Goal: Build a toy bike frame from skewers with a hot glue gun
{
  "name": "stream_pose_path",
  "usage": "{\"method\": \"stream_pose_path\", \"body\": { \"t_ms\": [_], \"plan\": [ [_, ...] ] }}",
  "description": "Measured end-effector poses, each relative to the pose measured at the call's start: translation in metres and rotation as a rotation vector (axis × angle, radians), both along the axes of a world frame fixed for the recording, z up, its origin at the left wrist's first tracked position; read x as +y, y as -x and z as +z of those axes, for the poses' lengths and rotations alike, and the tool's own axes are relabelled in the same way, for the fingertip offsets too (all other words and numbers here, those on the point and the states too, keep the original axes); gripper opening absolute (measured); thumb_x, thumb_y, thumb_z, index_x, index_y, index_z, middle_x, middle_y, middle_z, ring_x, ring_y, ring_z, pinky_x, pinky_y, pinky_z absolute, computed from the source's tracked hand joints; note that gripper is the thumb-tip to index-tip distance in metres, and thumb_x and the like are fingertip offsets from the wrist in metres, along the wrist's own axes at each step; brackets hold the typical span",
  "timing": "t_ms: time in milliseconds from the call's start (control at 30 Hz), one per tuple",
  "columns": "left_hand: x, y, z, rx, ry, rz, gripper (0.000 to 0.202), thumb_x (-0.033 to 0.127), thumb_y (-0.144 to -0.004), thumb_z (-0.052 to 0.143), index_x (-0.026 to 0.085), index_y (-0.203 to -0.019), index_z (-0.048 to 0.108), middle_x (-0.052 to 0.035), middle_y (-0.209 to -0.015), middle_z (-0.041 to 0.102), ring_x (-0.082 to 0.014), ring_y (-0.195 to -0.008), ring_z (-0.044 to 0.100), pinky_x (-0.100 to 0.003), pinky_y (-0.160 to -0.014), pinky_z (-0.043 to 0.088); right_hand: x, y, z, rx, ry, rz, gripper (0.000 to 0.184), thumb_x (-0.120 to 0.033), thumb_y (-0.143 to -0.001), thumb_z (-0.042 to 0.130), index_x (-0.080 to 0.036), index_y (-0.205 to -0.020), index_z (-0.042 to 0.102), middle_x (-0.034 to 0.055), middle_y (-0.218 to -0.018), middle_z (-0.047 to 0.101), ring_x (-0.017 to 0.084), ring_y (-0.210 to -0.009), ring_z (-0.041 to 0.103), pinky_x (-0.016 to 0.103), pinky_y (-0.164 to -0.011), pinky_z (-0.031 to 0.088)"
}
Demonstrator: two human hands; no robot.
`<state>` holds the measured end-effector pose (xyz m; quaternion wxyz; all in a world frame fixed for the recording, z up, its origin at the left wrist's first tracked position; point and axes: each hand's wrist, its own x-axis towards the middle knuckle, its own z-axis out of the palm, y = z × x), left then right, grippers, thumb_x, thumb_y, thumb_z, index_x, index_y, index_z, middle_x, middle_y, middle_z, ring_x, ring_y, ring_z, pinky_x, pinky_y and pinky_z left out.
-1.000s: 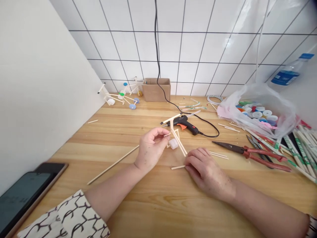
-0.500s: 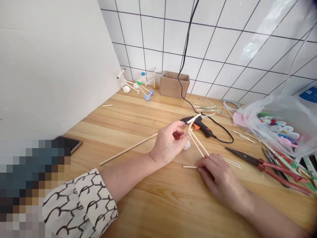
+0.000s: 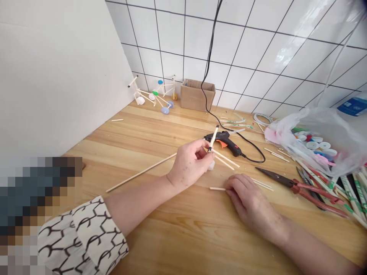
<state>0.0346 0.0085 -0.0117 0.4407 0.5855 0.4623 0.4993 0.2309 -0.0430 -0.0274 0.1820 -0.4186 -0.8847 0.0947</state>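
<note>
My left hand [image 3: 190,162] pinches a small frame of glued wooden sticks [image 3: 220,154] with a white cap under it, lifted a little off the wooden table [image 3: 177,225]. One stick of the frame points up past my fingers. My right hand [image 3: 249,202] lies palm down on the table, its fingertips pressed on a short wooden stick [image 3: 217,188]. A black glue gun [image 3: 225,139] with an orange trigger lies just behind the frame, its cord running up the tiled wall.
Red-handled scissors [image 3: 304,187] lie right of my right hand. A clear bag of coloured caps [image 3: 315,141] and wrapped chopsticks [image 3: 348,191] fill the right side. A long stick [image 3: 140,173] lies left. A cardboard box [image 3: 197,95] and finished stick models [image 3: 153,97] stand at the wall.
My left hand has turned the stick frame so one stick now points up, and lifted it slightly. My right hand stays on the short stick. The view shifted.
</note>
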Motion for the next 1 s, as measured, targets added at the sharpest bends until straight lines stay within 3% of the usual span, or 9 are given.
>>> {"method": "stream_pose_path", "body": {
  "t_ms": [167,367,467,600,700,833,1000],
  "plan": [
    [0.002,0.003,0.002,0.036,0.002,0.012,0.008,0.022,-0.074,0.061,0.016,-0.079,0.062,0.001,-0.062,0.062,-0.0104,-0.052,0.056,-0.019,-0.05,0.043,0.002,0.0,0.0,0.055,0.028,-0.046,0.017,-0.01,-0.091,0.036,-0.019,-0.084,0.048,0.0061,-0.078,0.058,0.019,-0.071,0.054,0.033,-0.064,0.047],
    [0.004,0.006,0.005,0.071,0.022,0.026,0.009,0.025,-0.073,0.062,0.017,-0.071,0.058,0.0036,-0.056,0.056,-0.0093,-0.05,0.052,-0.02,-0.049,0.04,0.004,-0.001,0.003,0.169,-0.018,-0.054,0.02,-0.01,-0.091,0.036,-0.019,-0.099,0.051,0.008,-0.088,0.061,0.019,-0.081,0.058,0.033,-0.071,0.05],
    [0.004,0.007,0.008,0.087,0.054,0.041,0.012,0.027,-0.072,0.063,0.017,-0.068,0.057,0.0051,-0.054,0.053,-0.009,-0.048,0.051,-0.02,-0.049,0.039,0.004,-0.002,0.003,0.326,0.042,-0.136,0.015,-0.012,-0.092,0.037,-0.021,-0.091,0.049,0.0041,-0.082,0.058,0.016,-0.075,0.055,0.028,-0.067,0.048],
    [0.004,0.006,0.01,0.102,0.096,0.048,0.013,0.028,-0.071,0.063,0.017,-0.069,0.058,0.0053,-0.053,0.051,-0.0102,-0.05,0.052,-0.02,-0.049,0.04,0.011,-0.004,-0.002,0.567,0.23,-0.293,0.007,-0.023,-0.09,0.045,-0.02,-0.089,0.052,0.0016,-0.079,0.057,0.015,-0.072,0.053,0.027,-0.067,0.046],
    [0.003,0.005,0.011,0.107,0.109,0.049,0.013,0.028,-0.071,0.063,0.017,-0.068,0.058,0.005,-0.053,0.052,-0.0111,-0.051,0.054,-0.021,-0.049,0.041,0.021,-0.003,-0.006,0.686,0.327,-0.356,0.012,-0.031,-0.087,0.053,-0.019,-0.084,0.055,0.0017,-0.078,0.059,0.015,-0.071,0.054,0.027,-0.067,0.046],
    [0.002,0.003,0.012,0.109,0.126,0.047,0.014,0.03,-0.07,0.063,0.017,-0.067,0.057,0.0045,-0.053,0.053,-0.0121,-0.052,0.055,-0.021,-0.048,0.04,0.029,-0.001,-0.007,0.748,0.35,-0.38,0.02,-0.038,-0.081,0.058,-0.018,-0.081,0.059,0.0018,-0.075,0.061,0.015,-0.069,0.055,0.027,-0.065,0.045],
    [0.0,0.002,0.015,0.11,0.131,0.042,0.015,0.03,-0.069,0.064,0.018,-0.064,0.055,0.0051,-0.052,0.052,-0.0103,-0.049,0.051,-0.02,-0.047,0.038,0.029,0.001,-0.006,0.729,0.332,-0.393,0.018,-0.036,-0.081,0.058,-0.018,-0.082,0.06,0.0009,-0.071,0.061,0.014,-0.064,0.054,0.026,-0.061,0.045]
  ]
}}
